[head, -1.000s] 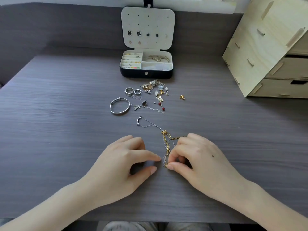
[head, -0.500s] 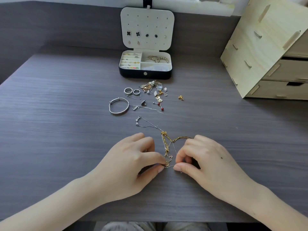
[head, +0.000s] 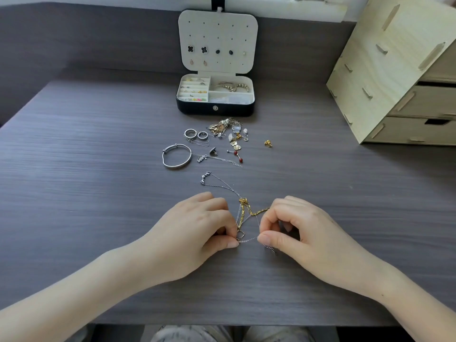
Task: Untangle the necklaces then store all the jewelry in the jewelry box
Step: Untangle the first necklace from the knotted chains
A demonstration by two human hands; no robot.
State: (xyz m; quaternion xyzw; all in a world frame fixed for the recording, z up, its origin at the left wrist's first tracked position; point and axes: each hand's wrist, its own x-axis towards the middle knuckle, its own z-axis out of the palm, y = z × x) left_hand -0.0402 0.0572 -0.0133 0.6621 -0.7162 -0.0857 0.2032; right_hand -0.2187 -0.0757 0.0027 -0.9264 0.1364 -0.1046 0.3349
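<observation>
Gold and silver necklaces (head: 243, 213) lie tangled on the table (head: 98, 193), well in front of the open box (head: 215, 108). The left hand (head: 197, 233) pinches a thin silver chain (head: 248, 240) at the tangle's end farthest from the box. The right hand (head: 303, 233) pinches the same chain, stretched between them. Rings (head: 190, 133), a bangle (head: 176, 155) and earrings (head: 237, 139) lie nearer the box.

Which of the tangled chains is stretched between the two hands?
The thin silver chain, pinched taut between the left hand and right hand. The gold link chain lies bunched just beyond it, not stretched.
</observation>
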